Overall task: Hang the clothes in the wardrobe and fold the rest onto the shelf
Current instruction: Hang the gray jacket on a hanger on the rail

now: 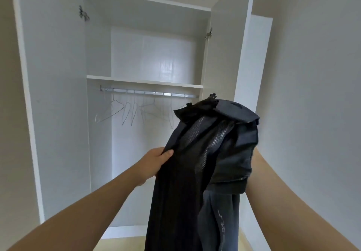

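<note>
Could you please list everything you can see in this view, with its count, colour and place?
wardrobe: one, white, straight ahead, both doors open
shelf: one, white, across the wardrobe above the rail
rail: one, silver, just under the shelf
hangers: several, thin silver wire, on the rail, all bare
hinges: two, metal, one on each side by the doors
jacket: one, dark with mesh lining, held up before the wardrobe
floor: pale yellow, at the bottom edge
left hand: grips the jacket's left edge
right arm: bare, right of the jacket; its hand is hidden under the cloth
</note>
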